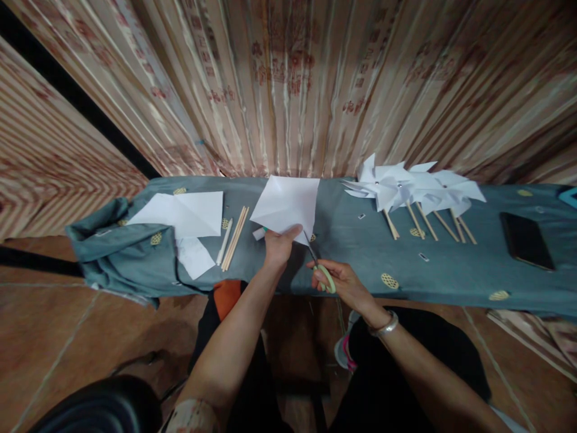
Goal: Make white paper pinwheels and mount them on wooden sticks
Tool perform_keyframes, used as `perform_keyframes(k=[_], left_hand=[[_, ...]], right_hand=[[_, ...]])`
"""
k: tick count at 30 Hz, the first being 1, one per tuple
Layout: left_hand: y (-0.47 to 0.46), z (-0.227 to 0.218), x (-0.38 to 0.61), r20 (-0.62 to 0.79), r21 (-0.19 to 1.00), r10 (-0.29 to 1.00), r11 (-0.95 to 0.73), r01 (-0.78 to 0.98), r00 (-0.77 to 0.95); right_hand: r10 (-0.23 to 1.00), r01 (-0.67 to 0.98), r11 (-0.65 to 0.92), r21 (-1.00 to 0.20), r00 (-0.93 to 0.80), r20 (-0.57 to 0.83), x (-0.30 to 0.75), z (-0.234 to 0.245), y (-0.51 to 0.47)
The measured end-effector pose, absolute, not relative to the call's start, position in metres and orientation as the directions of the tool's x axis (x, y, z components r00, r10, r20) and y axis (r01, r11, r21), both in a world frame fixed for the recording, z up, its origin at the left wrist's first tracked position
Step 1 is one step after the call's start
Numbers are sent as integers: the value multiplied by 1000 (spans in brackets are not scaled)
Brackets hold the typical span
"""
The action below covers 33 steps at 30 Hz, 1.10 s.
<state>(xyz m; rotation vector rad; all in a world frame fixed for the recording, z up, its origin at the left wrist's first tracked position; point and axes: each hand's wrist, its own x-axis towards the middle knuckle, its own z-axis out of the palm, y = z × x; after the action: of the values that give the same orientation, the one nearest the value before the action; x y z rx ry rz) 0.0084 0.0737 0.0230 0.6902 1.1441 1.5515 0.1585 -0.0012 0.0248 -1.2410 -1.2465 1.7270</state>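
My left hand (pixel 280 245) grips the near edge of a creased white sheet of paper (pixel 288 201), thumb on top, holding it above the cloth-covered table. In my right hand (pixel 340 279) is a pair of scissors (pixel 325 279) with light green handles. Their dark blades point up and left, at the paper's near right corner; whether they are cutting into it I cannot tell. Behind my left hand, a small white cylinder (pixel 259 233) lies partly hidden on the cloth.
Several white paper pinwheels (pixel 415 185) on sticks lie to the right, beside a black phone (pixel 526 240). On the left are more white paper (pixel 198 210), a white pen-like stick (pixel 224 242) and several wooden sticks (pixel 235 239). A patterned curtain (pixel 293 90) hangs behind the table (pixel 360 252).
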Motion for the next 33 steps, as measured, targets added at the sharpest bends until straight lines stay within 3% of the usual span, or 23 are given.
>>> perform_keyframes(k=[33], left_hand=[[72,18,8,-156,939,946,53,-339,-284]], right_hand=[[912,24,-283,-959,-304,-277,156,18,-3]])
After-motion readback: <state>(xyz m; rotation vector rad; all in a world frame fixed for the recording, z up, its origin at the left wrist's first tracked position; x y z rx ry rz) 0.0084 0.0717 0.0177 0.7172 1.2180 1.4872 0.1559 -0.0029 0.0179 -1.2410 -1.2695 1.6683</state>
